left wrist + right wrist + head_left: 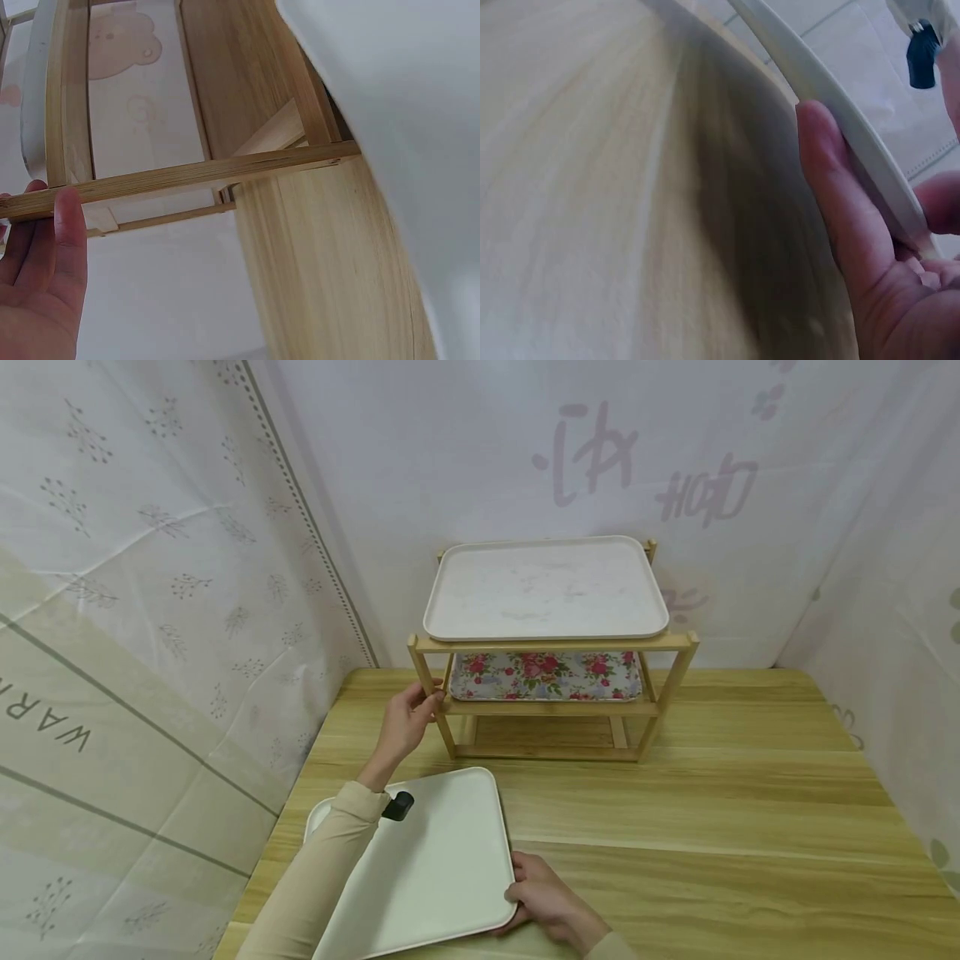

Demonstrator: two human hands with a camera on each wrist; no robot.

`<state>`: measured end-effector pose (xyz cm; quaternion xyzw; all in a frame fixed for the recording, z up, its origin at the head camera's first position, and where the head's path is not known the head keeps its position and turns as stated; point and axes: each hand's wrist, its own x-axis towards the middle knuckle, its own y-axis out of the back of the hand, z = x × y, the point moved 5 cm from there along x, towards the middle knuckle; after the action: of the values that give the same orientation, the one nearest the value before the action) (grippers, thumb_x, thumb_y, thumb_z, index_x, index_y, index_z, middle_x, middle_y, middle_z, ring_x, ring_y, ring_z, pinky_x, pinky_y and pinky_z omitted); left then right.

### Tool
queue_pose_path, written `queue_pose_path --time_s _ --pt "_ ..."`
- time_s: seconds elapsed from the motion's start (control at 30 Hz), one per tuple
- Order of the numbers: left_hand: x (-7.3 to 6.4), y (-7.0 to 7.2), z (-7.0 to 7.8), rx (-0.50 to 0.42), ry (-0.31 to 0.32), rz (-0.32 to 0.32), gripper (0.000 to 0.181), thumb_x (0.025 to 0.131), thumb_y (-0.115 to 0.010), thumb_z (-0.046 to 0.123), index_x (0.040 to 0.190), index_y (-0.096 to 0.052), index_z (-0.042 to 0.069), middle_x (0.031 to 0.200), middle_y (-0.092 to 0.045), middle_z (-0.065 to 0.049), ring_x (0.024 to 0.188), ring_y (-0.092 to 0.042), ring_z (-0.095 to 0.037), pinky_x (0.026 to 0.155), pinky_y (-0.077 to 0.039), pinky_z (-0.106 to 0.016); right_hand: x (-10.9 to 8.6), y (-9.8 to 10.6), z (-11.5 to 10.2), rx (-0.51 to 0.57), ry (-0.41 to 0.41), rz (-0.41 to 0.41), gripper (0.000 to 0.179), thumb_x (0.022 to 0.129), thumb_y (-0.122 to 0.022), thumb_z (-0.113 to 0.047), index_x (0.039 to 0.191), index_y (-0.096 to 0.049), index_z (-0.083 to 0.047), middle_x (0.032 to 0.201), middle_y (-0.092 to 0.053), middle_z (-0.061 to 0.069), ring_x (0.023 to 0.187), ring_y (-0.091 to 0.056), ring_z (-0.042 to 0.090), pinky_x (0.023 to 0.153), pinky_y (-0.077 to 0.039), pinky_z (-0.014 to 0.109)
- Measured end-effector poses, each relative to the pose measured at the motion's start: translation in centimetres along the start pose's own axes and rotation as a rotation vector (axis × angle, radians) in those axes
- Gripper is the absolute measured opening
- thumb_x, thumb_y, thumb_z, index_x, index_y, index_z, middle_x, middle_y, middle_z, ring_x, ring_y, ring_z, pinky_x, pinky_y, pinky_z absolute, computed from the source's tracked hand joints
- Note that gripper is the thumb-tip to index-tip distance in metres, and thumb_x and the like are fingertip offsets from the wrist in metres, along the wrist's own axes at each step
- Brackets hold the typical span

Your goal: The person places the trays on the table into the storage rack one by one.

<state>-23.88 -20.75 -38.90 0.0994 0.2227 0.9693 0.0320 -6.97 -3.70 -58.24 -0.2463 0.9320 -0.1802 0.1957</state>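
My left hand [405,723] grips a front left post of a tiered wooden rack [558,752]. In the left wrist view the thumb lies on one side of that post [172,177], with fingers on the other. A plain off-white tray [438,860] is pinched at its right edge by my right hand [547,896]. From the right wrist view, the tray edge [859,139] stands off the tabletop, over a dark shadow. My left forearm covers part of this tray. Another white tray [543,589] lies on the rack's top tier. Below it sits a floral tray [547,677], partly hidden.
The rack stands near the back of a wood-grain table [712,827]. Printed curtains [187,568] hang along the back and both sides. A black device [398,806] is worn at my left wrist, above the off-white tray.
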Motion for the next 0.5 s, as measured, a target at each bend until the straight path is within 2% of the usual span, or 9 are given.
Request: queue_pose_path --time_s 0.23,0.5 --pt "0.0 0.1 0.0 -0.004 0.005 -0.004 0.030 0.098 -0.053 0.006 0.123 -0.059 -0.009 0.114 -0.064 -0.030 0.103 -0.061 -0.044 0.084 -0.053 -0.061 -0.7 1.3 -1.1 -0.017 0.017 -0.051 0.059 0.074 -0.044 0.012 0.134 -0.040 0.013 0.104 -0.065 0.015 0.082 -0.069 0.026 0.068 -0.059 0.053" --pt "0.0 0.0 0.1 -0.003 -0.006 -0.004 0.030 0.098 -0.053 0.005 0.123 -0.059 -0.009 0.114 -0.064 -0.031 0.102 -0.061 -0.045 0.083 -0.054 -0.060 -1.6 3.7 -2.3 -0.027 0.053 -0.131 0.057 0.077 -0.045 0.012 0.133 -0.037 0.018 0.102 -0.069 0.013 0.086 -0.070 0.025 0.070 -0.060 0.049"
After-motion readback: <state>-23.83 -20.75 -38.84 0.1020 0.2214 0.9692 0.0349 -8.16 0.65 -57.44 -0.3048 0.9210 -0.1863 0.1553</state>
